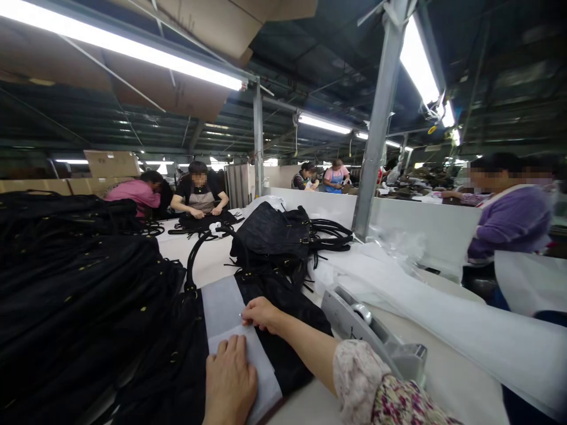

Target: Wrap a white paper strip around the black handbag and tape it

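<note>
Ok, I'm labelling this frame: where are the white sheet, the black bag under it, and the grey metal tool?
white sheet (224,310), head view, upper flat part.
black bag (286,354), head view, right side panel.
grey metal tool (354,321), head view, its top face.

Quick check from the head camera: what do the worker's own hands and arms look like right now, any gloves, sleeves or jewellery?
Both hands are bare, with no gloves. The left hand shows no ring or watch, and its wrist and sleeve are cut off by the frame edge. The right hand also shows no jewellery; its forearm is bare up to a pushed-up sleeve of light fabric printed with small pink and dark flowers, with a paler gathered cuff.
</note>
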Motion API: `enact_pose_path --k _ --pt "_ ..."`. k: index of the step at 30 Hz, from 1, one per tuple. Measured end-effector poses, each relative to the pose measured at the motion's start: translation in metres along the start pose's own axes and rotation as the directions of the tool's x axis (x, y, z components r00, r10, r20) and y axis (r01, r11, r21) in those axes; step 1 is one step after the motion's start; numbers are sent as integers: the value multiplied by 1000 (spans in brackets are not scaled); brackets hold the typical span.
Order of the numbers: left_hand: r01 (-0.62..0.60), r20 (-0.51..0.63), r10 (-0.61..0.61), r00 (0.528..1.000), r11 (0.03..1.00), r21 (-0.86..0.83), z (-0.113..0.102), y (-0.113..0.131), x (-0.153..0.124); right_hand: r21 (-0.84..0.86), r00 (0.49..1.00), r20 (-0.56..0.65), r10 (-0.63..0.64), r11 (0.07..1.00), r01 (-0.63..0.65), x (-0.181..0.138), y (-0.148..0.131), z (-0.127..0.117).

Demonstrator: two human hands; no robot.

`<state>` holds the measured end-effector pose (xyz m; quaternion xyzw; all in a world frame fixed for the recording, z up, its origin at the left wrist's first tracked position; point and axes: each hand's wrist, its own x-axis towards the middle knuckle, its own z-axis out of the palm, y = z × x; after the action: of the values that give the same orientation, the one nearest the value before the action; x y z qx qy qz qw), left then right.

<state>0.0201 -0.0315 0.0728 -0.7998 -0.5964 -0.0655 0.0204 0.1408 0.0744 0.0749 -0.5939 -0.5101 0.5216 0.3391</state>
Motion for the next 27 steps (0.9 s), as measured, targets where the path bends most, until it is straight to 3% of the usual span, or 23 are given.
enact_pose_path --k 11,19,22,27 --pt "-5 17 5 1000 1000 13 0 4 11 -140 988 -40 -152 979 145 23 20 4" --pt "-3 22 2 1000 1000 26 2 3 10 -381 901 -91 -425 850 363 18 25 3" --pt "2 20 -3 1000 1000 20 4 4 10 -474 879 -130 -459 807 352 16 24 5" --pt "4 -5 -4 1000 1000 9 7 3 10 -548 889 -214 -404 804 233 23 16 13"
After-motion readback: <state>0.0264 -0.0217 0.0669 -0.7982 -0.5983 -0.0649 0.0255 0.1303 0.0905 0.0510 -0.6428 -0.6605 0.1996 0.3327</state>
